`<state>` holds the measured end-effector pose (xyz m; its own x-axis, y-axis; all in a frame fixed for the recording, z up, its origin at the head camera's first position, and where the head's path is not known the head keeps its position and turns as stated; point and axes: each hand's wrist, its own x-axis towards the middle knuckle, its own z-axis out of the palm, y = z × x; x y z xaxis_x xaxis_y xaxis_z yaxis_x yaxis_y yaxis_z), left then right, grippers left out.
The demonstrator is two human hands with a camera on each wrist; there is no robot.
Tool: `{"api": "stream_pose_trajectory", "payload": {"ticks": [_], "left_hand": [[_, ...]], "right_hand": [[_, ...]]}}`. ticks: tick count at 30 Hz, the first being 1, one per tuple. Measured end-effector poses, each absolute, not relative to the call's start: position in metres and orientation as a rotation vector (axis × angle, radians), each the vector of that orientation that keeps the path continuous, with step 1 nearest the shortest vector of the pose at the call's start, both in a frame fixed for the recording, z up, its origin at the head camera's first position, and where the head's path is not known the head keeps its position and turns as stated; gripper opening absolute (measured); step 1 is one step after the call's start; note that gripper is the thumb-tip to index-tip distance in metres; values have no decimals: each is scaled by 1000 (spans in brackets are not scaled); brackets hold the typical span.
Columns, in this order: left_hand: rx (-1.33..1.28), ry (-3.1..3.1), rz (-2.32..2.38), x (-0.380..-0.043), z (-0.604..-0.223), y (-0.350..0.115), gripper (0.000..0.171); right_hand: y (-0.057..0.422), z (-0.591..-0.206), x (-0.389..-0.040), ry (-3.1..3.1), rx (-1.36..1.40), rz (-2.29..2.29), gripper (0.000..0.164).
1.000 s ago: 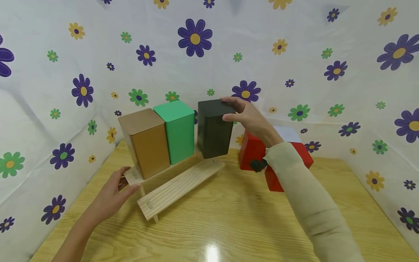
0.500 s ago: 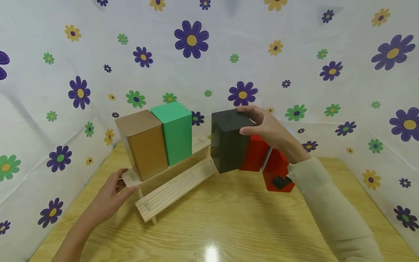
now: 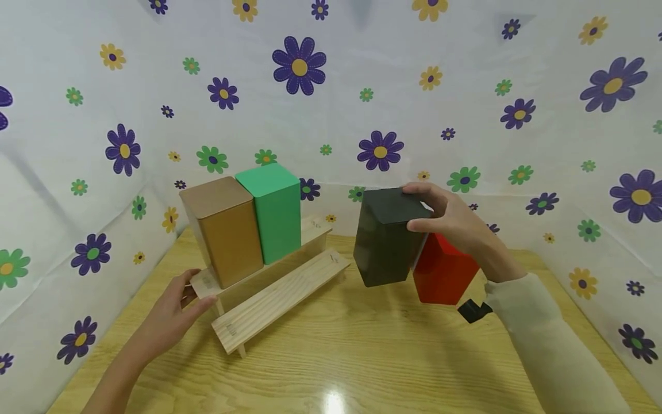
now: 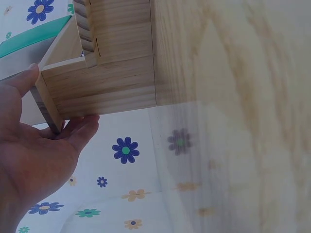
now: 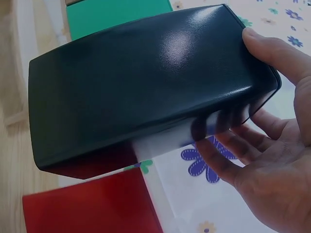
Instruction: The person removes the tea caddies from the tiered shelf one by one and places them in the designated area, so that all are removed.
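My right hand (image 3: 452, 221) grips a black rectangular tin (image 3: 390, 247) by its top end, thumb at the front and fingers at the back. The tin is right of the two-step wooden stand (image 3: 281, 299); I cannot tell whether its bottom touches the table. In the right wrist view, the thumb and fingers pinch the end of the black tin (image 5: 146, 82). My left hand (image 3: 168, 316) holds the left end of the stand's upper step, fingers curled underneath in the left wrist view. A brown tin (image 3: 230, 238) and a green tin (image 3: 274, 215) stand side by side on that step.
A red tin (image 3: 445, 273) stands behind and right of the black one, partly covered by it and my hand. A black strap piece (image 3: 474, 310) juts from the right wrist. Flower-print cloth (image 3: 222, 34) encloses the wooden table (image 3: 320, 362) at the back and sides.
My right hand has carried the black tin rightward, down and nearer, off the stand's right end to in front of the red things. My left hand keeps its hold on the stand.
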<state>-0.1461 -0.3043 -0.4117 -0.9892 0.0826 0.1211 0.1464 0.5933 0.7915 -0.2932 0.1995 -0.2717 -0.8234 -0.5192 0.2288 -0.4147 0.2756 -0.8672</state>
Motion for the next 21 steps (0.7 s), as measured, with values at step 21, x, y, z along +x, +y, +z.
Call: {"api": "stream_pose_trajectory", "payload": {"ticks": [21], "left_hand": [[-222,-2734,-1376,-146,-414,-305,77]], "right_hand": [[238,-298,-278,2531,-778,-1562,66]]}}
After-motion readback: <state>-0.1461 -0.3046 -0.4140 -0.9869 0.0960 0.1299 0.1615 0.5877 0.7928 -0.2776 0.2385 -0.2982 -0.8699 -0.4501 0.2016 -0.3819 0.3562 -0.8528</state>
